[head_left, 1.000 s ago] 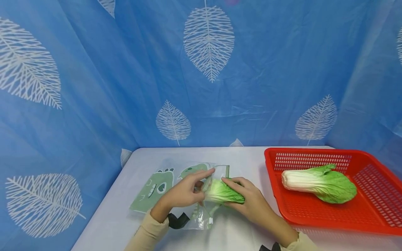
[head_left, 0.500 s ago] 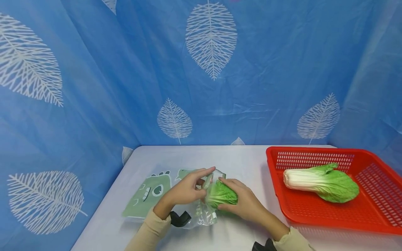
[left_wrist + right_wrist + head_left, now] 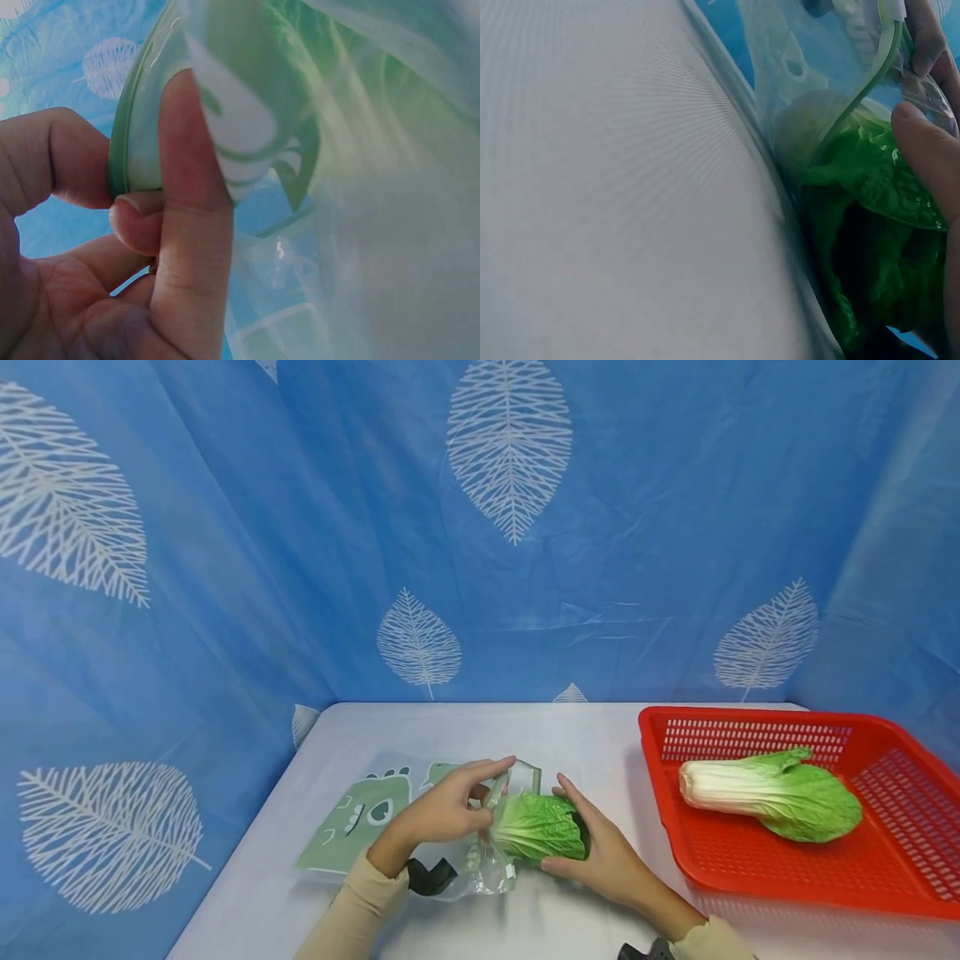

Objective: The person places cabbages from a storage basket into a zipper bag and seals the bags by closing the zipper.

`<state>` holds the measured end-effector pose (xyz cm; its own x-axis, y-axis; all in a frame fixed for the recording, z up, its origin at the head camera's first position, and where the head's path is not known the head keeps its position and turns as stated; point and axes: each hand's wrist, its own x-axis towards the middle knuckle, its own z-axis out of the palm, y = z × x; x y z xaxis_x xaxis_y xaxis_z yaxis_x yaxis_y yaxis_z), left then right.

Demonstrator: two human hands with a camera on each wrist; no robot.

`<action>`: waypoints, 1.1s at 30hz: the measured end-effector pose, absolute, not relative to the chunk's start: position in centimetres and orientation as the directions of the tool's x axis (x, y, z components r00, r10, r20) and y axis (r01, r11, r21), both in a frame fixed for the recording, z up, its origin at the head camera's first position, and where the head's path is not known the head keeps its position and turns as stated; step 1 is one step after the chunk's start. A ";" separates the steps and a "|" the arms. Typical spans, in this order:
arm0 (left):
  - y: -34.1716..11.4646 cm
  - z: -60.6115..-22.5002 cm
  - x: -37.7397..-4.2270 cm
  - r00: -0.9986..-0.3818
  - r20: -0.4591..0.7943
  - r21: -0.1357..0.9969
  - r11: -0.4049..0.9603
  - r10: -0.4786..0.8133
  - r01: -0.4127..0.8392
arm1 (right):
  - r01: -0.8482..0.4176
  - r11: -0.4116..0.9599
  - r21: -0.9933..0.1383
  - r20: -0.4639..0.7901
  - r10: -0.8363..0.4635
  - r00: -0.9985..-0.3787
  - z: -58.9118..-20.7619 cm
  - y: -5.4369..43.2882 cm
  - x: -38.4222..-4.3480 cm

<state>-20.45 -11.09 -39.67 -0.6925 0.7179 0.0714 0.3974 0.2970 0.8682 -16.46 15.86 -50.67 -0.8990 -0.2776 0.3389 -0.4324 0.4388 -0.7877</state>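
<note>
My left hand (image 3: 450, 806) pinches the mouth rim of a clear zip bag (image 3: 247, 142) with a green cartoon print. A Chinese cabbage (image 3: 536, 828) lies with its pale base inside the bag's mouth and its green leaves sticking out to the right. Around that leafy end my right hand (image 3: 603, 852) is spread, thumb on the near side and fingers on the far side. In the right wrist view its thumb (image 3: 922, 142) lies beside the leaves (image 3: 877, 180); whether all its fingers touch them is hidden. The bag's slider (image 3: 510, 870) hangs at the near edge.
A red plastic basket (image 3: 750, 887) stands on the right of the white table (image 3: 585, 739), holding a second Chinese cabbage (image 3: 772, 793). The bag's printed body (image 3: 352, 827) spreads to the left. A blue leaf-patterned curtain (image 3: 637, 527) hangs behind and at the sides.
My right hand pushed the cabbage left into the bag's mouth, then loosened and slid back right, uncovering more leaves. The left hand stays on the rim. The view has tilted slightly.
</note>
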 end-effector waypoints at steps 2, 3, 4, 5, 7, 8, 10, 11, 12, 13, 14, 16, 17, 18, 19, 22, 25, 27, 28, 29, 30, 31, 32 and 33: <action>-11.0 -39.7 -20.4 -0.691 0.069 0.863 0.305 0.719 0.404 | -0.430 0.414 -0.803 0.343 -0.270 -0.900 -50.6 15.7 -16.4; -11.0 -39.7 -20.4 -0.690 0.068 0.862 0.306 0.721 0.405 | -0.427 0.399 -0.811 0.345 -0.264 -0.901 -50.6 15.7 -16.4; -11.0 -39.7 -20.4 -0.688 0.064 0.862 0.308 0.723 0.403 | -0.429 0.371 -0.824 0.349 -0.265 -0.899 -50.6 15.6 -16.3; -11.0 -39.7 -20.4 -0.687 0.060 0.864 0.307 0.724 0.399 | -0.431 0.346 -0.834 0.353 -0.265 -0.897 -50.6 15.4 -16.3; -11.0 -39.6 -20.4 -0.680 0.055 0.873 0.296 0.731 0.388 | -0.440 0.325 -0.837 0.366 -0.266 -0.892 -50.4 15.2 -16.1; -11.0 -39.6 -20.4 -0.677 0.054 0.877 0.290 0.734 0.384 | -0.447 0.317 -0.837 0.372 -0.270 -0.888 -50.4 15.0 -16.0; -11.0 -39.6 -20.4 -0.673 0.055 0.879 0.284 0.738 0.383 | -0.462 0.305 -0.833 0.385 -0.280 -0.879 -50.3 14.6 -15.8; -11.0 -39.6 -20.4 -0.671 0.057 0.878 0.282 0.740 0.386 | -0.466 0.309 -0.829 0.389 -0.279 -0.878 -50.2 14.4 -15.7; -10.9 -39.6 -20.4 -0.669 0.059 0.877 0.282 0.741 0.389 | -0.464 0.305 -0.831 0.389 -0.276 -0.879 -50.1 14.2 -15.6; -10.9 -39.6 -20.4 -0.668 0.060 0.876 0.282 0.742 0.392 | -0.462 0.292 -0.838 0.389 -0.274 -0.879 -50.0 14.0 -15.5; -10.9 -39.6 -20.4 -0.666 0.063 0.875 0.280 0.744 0.396 | -0.457 0.288 -0.841 0.389 -0.265 -0.883 -49.9 13.8 -15.4; -10.8 -39.6 -20.5 -0.663 0.067 0.871 0.280 0.746 0.403 | -0.441 0.277 -0.854 0.384 -0.238 -0.892 -49.7 13.4 -15.2; -10.8 -39.6 -20.4 -0.662 0.066 0.870 0.282 0.746 0.405 | -0.431 0.274 -0.860 0.379 -0.221 -0.898 -49.5 13.3 -15.2; -10.8 -39.5 -20.5 -0.662 0.066 0.870 0.282 0.747 0.404 | -0.421 0.277 -0.864 0.376 -0.203 -0.904 -49.5 13.1 -15.2; -10.7 -39.6 -20.5 -0.661 0.067 0.871 0.279 0.748 0.404 | -0.413 0.277 -0.867 0.374 -0.184 -0.909 -49.4 13.0 -15.2; -10.6 -39.6 -20.5 -0.660 0.070 0.870 0.278 0.748 0.407 | -0.376 0.251 -0.892 0.355 -0.123 -0.927 -49.3 12.8 -15.5; -10.6 -39.5 -20.4 -0.658 0.071 0.869 0.277 0.750 0.410 | -0.340 0.219 -0.915 0.334 -0.062 -0.940 -49.2 12.6 -15.7; -10.6 -39.5 -20.4 -0.660 0.074 0.864 0.283 0.747 0.416 | -0.310 0.208 -0.928 0.313 -0.020 -0.950 -49.0 12.3 -15.8; -10.6 -39.5 -20.3 -0.663 0.073 0.863 0.286 0.746 0.416 | -0.294 0.201 -0.934 0.299 -0.006 -0.954 -48.8 12.0 -15.9; -10.5 -39.4 -20.2 -0.664 0.076 0.861 0.287 0.744 0.420 | -0.276 0.194 -0.941 0.284 0.009 -0.959 -48.5 11.7 -15.9; -10.6 -39.4 -20.2 -0.669 0.081 0.857 0.291 0.739 0.425 | -0.263 0.180 -0.948 0.271 0.020 -0.962 -48.3 11.4 -15.9; -10.6 -39.3 -20.2 -0.674 0.093 0.851 0.293 0.733 0.435 | -0.260 0.169 -0.951 0.268 0.025 -0.963 -48.1 11.0 -15.9; -10.6 -39.3 -20.2 -0.680 0.112 0.841 0.295 0.725 0.453 | -0.264 0.159 -0.952 0.271 0.029 -0.962 -47.9 10.6 -16.0; -10.6 -39.2 -20.1 -0.683 0.131 0.831 0.296 0.718 0.471 | -0.273 0.142 -0.951 0.279 0.027 -0.960 -47.8 10.2 -16.1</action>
<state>-20.14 -10.64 -39.21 -0.6834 0.7182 0.1312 0.4707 0.2961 0.8311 -16.13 10.20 -47.79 -0.9598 0.0273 0.2794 -0.2729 0.1423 -0.9515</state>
